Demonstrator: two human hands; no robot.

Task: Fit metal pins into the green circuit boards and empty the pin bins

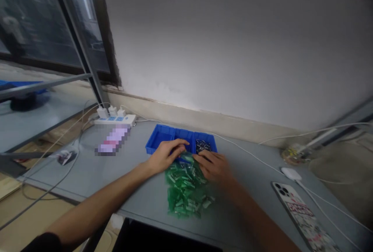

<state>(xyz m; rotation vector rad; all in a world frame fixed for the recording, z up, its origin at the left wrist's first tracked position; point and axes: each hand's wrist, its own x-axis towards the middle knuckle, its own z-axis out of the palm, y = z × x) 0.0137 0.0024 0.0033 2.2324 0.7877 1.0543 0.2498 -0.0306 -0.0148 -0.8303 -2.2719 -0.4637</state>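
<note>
A small green plastic bag (188, 156) is between my two hands, in front of the blue compartment tray (151, 149). My left hand (166, 155) is closed, with thumb and forefinger at the bag's left side. The fingers of my right hand (214, 165) are bent and closed on its right side. Exactly what the fingertips pinch is partly hidden. Below the hands lies a pile of small filled green bags (186, 193), reaching toward the table's front edge. Dark, thin metal pieces that look like screws (202, 145) fill the tray's right compartment; my left hand partly covers the middle one.
A white power strip (126, 120) with plugs stands at the back left, near a pixelated phone-like object (113, 139). At right lie a patterned phone (303, 215) and a white charger (291, 173). Cables (247, 149) run along the table (116, 178) beneath the wall.
</note>
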